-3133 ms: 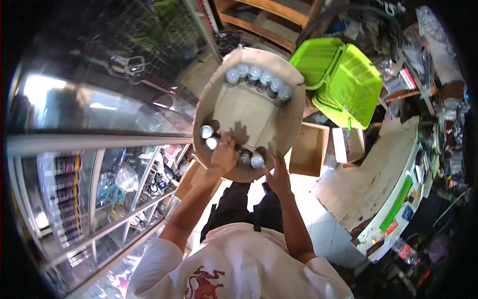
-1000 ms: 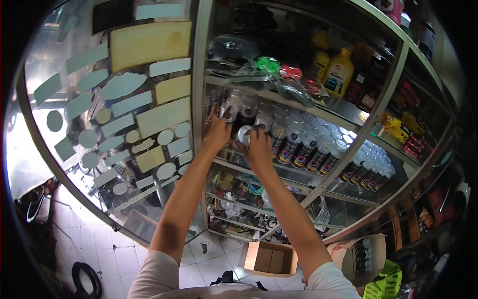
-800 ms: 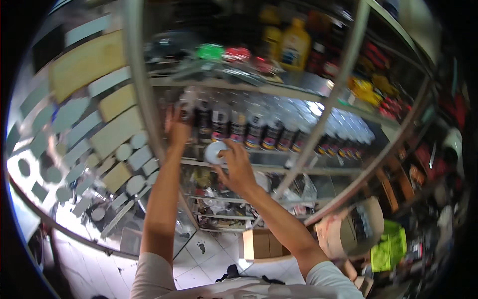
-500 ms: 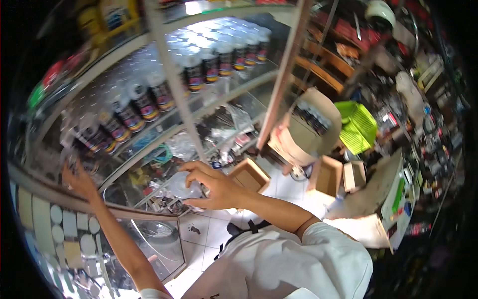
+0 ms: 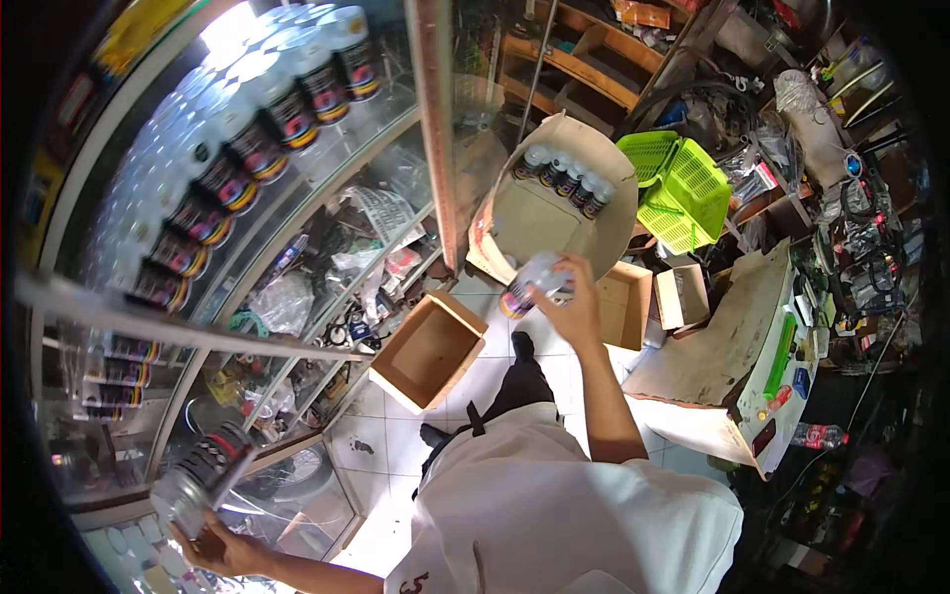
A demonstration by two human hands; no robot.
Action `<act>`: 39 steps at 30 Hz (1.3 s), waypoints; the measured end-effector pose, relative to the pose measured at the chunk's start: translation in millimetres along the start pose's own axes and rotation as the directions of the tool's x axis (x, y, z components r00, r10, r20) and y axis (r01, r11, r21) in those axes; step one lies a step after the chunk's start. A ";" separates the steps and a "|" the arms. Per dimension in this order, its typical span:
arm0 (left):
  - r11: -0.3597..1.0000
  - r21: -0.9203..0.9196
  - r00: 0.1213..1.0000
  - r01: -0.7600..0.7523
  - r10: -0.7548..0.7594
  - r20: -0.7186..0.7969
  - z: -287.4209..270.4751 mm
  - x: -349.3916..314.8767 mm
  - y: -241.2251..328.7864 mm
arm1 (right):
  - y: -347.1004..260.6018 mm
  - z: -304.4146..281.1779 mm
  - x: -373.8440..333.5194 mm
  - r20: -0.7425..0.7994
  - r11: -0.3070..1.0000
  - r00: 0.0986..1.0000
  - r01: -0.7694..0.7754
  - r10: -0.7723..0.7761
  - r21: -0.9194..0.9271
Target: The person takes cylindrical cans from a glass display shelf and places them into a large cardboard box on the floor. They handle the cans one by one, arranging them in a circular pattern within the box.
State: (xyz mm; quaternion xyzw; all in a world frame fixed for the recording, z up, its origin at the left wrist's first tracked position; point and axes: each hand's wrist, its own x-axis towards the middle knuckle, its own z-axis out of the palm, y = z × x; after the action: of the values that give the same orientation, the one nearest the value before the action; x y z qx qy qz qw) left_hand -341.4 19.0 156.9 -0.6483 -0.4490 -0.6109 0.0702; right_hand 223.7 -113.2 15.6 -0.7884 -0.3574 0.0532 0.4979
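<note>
In my right hand (image 5: 579,309) is a spray can (image 5: 518,297) with a clear cap, tilted, with fingers closed round its cap end. It hangs just in front of a tan, rounded open container (image 5: 520,230), where several similar capped cans (image 5: 562,180) stand together at the far side. Low at the left, beside the glass cabinet, my left hand (image 5: 220,547) grips another spray can (image 5: 193,475) with a dark label. This can is tilted and blurred; whether a second one is with it, I cannot tell. Rows of the same cans (image 5: 226,178) fill the cabinet's upper shelf.
An open cardboard box (image 5: 427,351) sits on the tiled floor near my feet. Two smaller boxes (image 5: 625,305) and a green plastic basket (image 5: 683,203) are to the right. The cabinet's frame post (image 5: 433,129) rises between shelf and container. Clutter lines the right side.
My view has swung to the right. My left hand has come out from the shelf with a spray can. My right hand has moved with its can toward the tan container.
</note>
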 end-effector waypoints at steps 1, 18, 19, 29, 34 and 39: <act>0.999 0.015 0.999 -0.028 0.028 0.038 18.4 -14.4 18.8 | 26.8 -12.4 21.9 -0.045 0.999 0.998 -0.033 0.032 -0.016; 0.958 0.130 0.456 0.255 -0.237 0.858 341.2 -156.0 293.5 | 476.0 -22.0 264.3 0.100 0.660 0.908 -0.216 0.406 -0.719; 0.934 0.139 0.396 0.328 -0.270 0.878 355.4 -165.2 303.2 | 478.2 -12.9 268.8 0.122 0.651 0.889 -0.225 0.442 -0.725; 0.951 -0.154 0.211 0.269 0.097 0.973 525.5 -312.9 355.5 | 506.6 -20.2 251.6 0.096 0.421 0.995 0.098 -0.024 -0.902; 0.927 -0.169 0.059 0.334 0.159 0.986 589.0 -395.5 375.6 | 434.7 -58.3 233.2 0.092 0.678 0.982 -0.045 0.165 -0.734; 0.942 -0.051 -0.175 0.331 0.115 0.978 633.7 -478.2 376.5 | 383.7 -104.3 147.8 -0.073 0.805 0.970 -0.235 0.233 -0.544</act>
State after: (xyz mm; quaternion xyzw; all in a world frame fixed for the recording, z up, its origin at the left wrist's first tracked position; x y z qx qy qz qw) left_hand 443.5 -34.1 -234.3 -0.8421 -0.3009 0.0399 -0.4458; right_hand 574.6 -195.4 -208.0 -0.9358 -0.2571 0.0083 0.2409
